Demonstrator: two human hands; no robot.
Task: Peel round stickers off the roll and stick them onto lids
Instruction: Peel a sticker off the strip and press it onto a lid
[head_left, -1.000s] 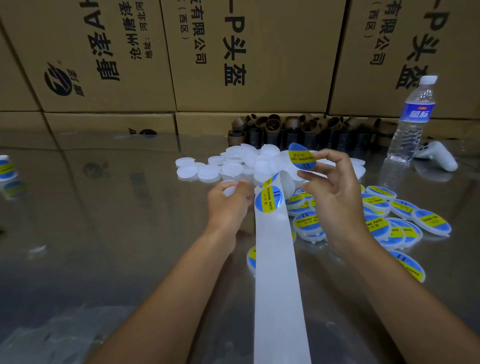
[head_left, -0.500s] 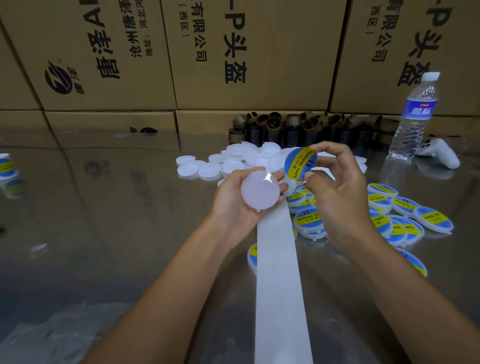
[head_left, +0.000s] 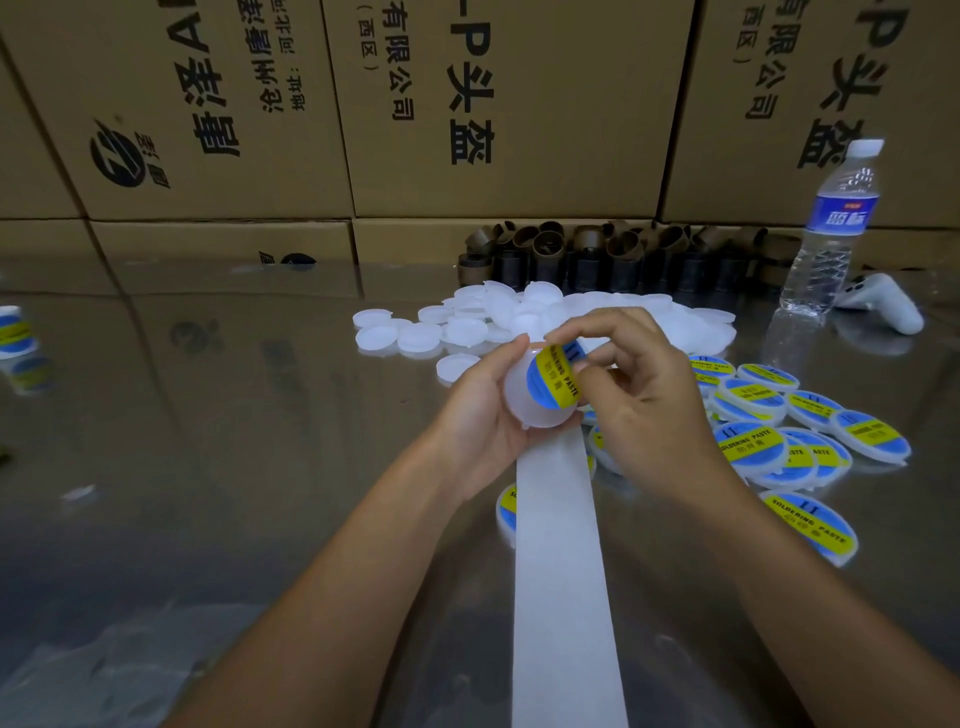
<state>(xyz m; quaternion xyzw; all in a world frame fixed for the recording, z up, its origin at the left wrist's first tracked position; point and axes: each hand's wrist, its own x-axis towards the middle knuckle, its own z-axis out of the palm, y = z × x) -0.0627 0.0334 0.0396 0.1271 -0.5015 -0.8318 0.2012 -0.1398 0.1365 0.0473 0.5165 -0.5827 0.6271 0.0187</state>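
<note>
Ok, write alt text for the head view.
The left hand holds a white lid while the right hand presses a blue and yellow sticker onto it, above a white paper strip. Plain lids lie behind, labelled lids to the right, cardboard boxes at the back.

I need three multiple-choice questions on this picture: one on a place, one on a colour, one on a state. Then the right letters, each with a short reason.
1. Where does the water bottle stand?
A. far right, beside the white controller
B. far left
C. front centre

2. Which colours has the sticker that the right hand pinches?
A. red and white
B. blue and yellow
C. green and black

3. What is the left hand doing?
A. idle and open
B. gripping a white lid
C. out of view

1 A: it stands at the right side by the controller.
2 B: a yellow band crosses its blue disc.
3 B: its fingers curl round the lid.
</note>
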